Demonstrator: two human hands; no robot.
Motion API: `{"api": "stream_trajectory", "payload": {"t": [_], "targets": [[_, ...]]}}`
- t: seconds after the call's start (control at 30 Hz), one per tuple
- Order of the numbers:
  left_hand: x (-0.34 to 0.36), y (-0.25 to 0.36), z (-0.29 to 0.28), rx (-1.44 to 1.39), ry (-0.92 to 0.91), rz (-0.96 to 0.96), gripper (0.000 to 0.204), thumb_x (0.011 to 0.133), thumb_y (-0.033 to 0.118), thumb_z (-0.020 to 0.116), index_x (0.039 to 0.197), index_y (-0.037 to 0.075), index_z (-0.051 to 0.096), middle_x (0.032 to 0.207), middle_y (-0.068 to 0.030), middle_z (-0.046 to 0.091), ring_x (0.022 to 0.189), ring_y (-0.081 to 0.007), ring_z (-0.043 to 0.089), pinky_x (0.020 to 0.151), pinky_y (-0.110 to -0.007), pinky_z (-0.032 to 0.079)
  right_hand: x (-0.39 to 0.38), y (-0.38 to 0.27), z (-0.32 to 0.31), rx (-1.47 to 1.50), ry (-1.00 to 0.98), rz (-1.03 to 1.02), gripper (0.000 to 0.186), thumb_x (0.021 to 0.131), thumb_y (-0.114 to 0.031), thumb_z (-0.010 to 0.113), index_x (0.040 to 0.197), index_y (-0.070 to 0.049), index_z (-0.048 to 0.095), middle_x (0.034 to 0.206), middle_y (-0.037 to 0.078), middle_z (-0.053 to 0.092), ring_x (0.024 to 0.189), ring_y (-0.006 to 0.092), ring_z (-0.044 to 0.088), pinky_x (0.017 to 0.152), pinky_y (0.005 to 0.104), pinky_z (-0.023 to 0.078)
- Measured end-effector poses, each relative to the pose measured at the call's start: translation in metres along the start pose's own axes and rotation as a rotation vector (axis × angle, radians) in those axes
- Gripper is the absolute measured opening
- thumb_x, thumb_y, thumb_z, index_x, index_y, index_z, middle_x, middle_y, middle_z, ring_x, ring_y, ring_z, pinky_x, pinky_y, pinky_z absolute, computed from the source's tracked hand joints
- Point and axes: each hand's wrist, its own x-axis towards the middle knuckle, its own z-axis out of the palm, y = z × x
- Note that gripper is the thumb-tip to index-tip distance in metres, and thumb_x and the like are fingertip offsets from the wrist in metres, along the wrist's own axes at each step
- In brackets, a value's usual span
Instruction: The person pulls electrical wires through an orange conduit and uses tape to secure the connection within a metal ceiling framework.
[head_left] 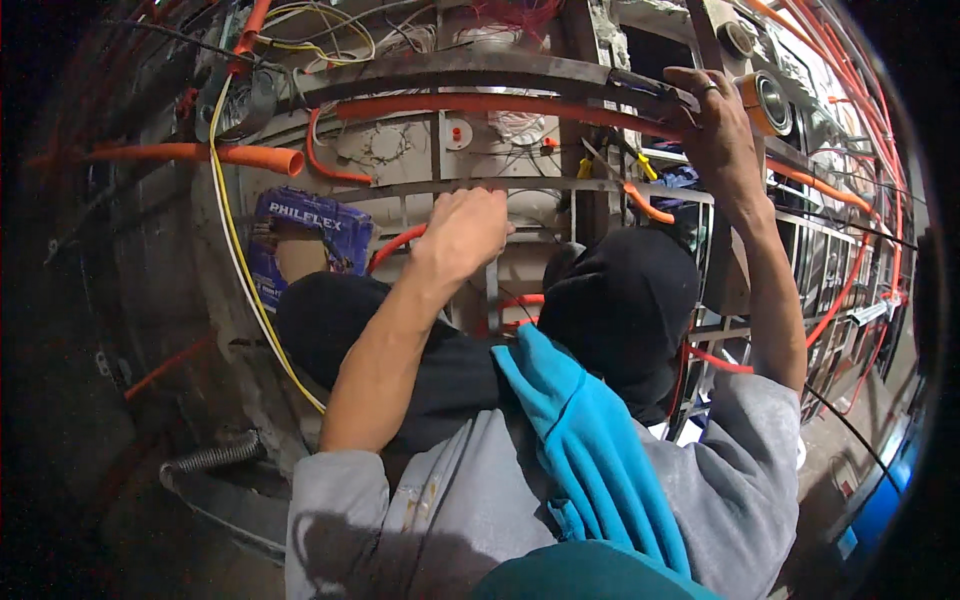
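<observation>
My left hand (465, 230) is closed, its curled fingers at a thin metal rail (545, 184); whatever they grip is hidden. Up at the right, my right hand (722, 140) has its thumb and fingers bent round the upper metal bar (470, 68), beside a slim dark piece (645, 83) that I cannot name. Just below that bar runs a long orange conduit (480, 103), its right end reaching my right palm. Between my hands, yellow-handled pliers (640, 160) lie near the rail. A short bent orange tube (648, 204) hangs below them.
An orange pipe (215, 154) with an open end juts in from the left, above a blue cardboard box (335, 225). White and yellow wires (236, 235) trail down past it. A tape roll (768, 103) sits beyond my right hand. More red-orange conduits (850, 80) line the right side.
</observation>
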Motion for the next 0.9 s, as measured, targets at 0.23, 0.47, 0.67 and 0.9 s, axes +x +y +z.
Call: {"api": "stream_trajectory", "payload": {"t": [0.23, 0.47, 0.67, 0.9], "targets": [[-0.002, 0.001, 0.003, 0.030, 0.012, 0.009, 0.037, 0.091, 0.033, 0.069, 0.100, -0.003, 0.066, 0.091, -0.0255, 0.070, 0.088, -0.0436, 0.069, 0.079, -0.052, 0.055, -0.003, 0.007, 0.004, -0.014, 0.023, -0.034, 0.037, 0.089, -0.011, 0.070, 0.126, -0.012, 0.064, 0.122, 0.012, 0.063, 0.117, 0.0335, 0.060, 0.097, 0.0402, 0.049], [0.001, 0.000, 0.008, -0.001, -0.007, 0.007, 0.037, 0.091, 0.032, 0.069, 0.100, -0.003, 0.065, 0.092, -0.0255, 0.070, 0.090, -0.0439, 0.068, 0.081, -0.052, 0.054, -0.004, 0.000, 0.001, -0.012, 0.025, -0.016, 0.041, 0.088, -0.017, 0.074, 0.128, -0.014, 0.062, 0.122, 0.012, 0.063, 0.116, 0.0335, 0.061, 0.096, 0.0403, 0.049], [-0.014, 0.005, -0.009, 0.033, 0.021, -0.034, 0.035, 0.093, 0.031, 0.067, 0.105, -0.002, 0.063, 0.099, -0.0252, 0.068, 0.097, -0.0443, 0.066, 0.085, -0.052, 0.052, 0.000, -0.003, -0.003, 0.046, 0.004, 0.030, 0.044, 0.089, -0.016, 0.074, 0.130, -0.012, 0.060, 0.122, 0.011, 0.062, 0.112, 0.0322, 0.063, 0.092, 0.0394, 0.052], [-0.095, 0.008, -0.078, -0.336, 0.175, 0.290, 0.049, 0.094, 0.027, 0.067, 0.133, 0.002, 0.053, 0.119, -0.0216, 0.062, 0.109, -0.0391, 0.061, 0.094, -0.045, 0.049, -0.008, -0.012, -0.014, -0.139, 0.192, -0.097, 0.049, 0.088, -0.008, 0.074, 0.134, -0.012, 0.058, 0.127, 0.013, 0.059, 0.109, 0.0328, 0.063, 0.091, 0.0407, 0.053]]}}
